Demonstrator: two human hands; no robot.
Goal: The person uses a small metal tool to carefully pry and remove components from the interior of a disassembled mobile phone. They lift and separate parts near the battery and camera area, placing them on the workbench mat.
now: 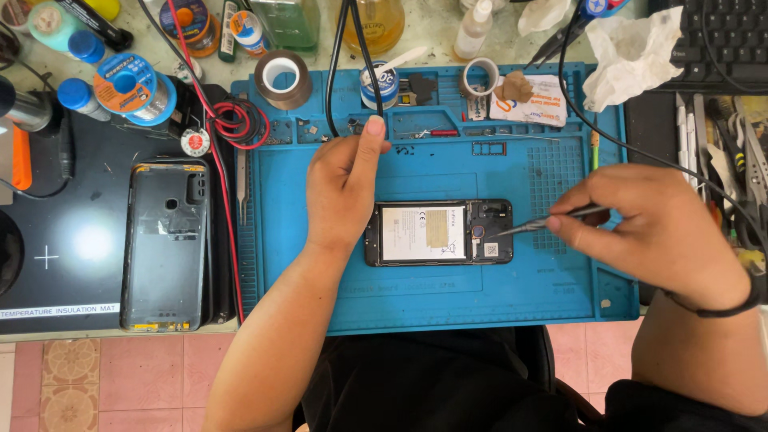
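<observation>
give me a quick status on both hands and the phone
Left hand resting at the opened phone's left end, fingers up by the black cables. Right hand holds tweezers, tips at the phone's top section. Nothing blocking.

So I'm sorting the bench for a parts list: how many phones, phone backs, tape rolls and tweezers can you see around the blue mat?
Opened phone: 1
Phone back: 1
Tape rolls: 2
Tweezers, one in the right hand, one by the mat's left edge: 2
Total: 6
The left hand rests on the phone's end.
</observation>
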